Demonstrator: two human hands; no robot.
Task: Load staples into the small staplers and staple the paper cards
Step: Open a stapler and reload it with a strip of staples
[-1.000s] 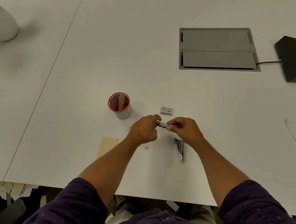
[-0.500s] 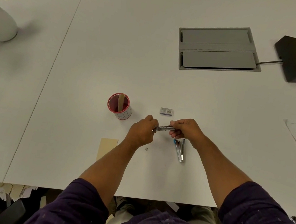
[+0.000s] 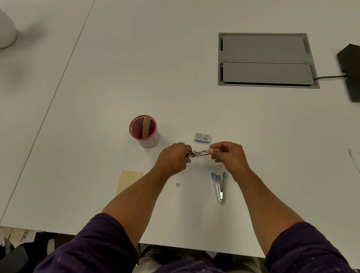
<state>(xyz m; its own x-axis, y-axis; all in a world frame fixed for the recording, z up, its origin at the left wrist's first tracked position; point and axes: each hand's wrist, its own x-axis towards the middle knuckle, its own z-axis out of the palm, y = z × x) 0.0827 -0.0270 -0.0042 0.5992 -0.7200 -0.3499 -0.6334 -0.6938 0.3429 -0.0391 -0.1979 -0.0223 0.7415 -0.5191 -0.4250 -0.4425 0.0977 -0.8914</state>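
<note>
Head view. Both hands hold a small silver metal stapler [image 3: 200, 153] just above the white tabletop [image 3: 112, 78]: left hand [image 3: 174, 158] pinches one end, right hand [image 3: 228, 154] grips the other. A second, blue-tipped stapler [image 3: 219, 186] lies splayed open nearby; a grey staple box [image 3: 202, 137] sits beyond. The stapler likely handles as light, rigid and slick; best held by its sides, clear of the hinge.

A white table [image 3: 204, 97] carries a red cup [image 3: 144, 131]. Right of the cup lie a staple box [image 3: 202, 137] and a blue-tipped stapler [image 3: 219, 186]; a tan card [image 3: 129, 181] lies just below it, a grey cable hatch [image 3: 267, 59] well beyond.
</note>
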